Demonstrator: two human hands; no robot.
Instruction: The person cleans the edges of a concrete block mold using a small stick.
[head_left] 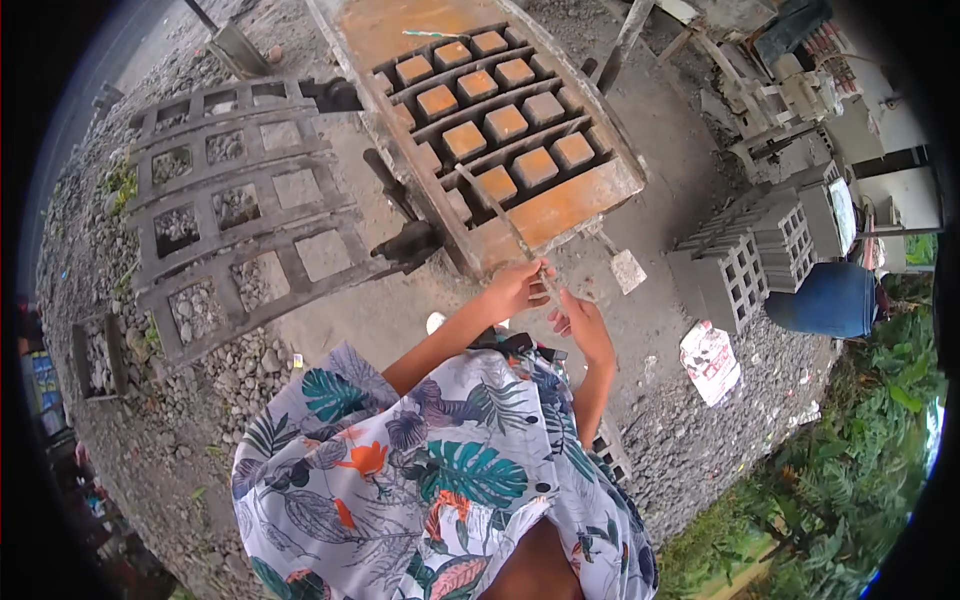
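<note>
Outdoor gravel yard, rusty block mould [560, 205] at twelve o'clock: left hand [515, 290] closed round thin rod [495, 210] reaching into mould, right hand [583, 325] beside, grip unclear; risk judged: rod slipping if one-handed hold loosens, grey slab frame [240, 215] at ten o'clock.

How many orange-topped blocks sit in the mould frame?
12 orange-topped blocks, four rows of three in the mould frame: farthest row, two middle rows, and a nearest row that the rod partly crosses. The grey left edge may hide more.
</note>
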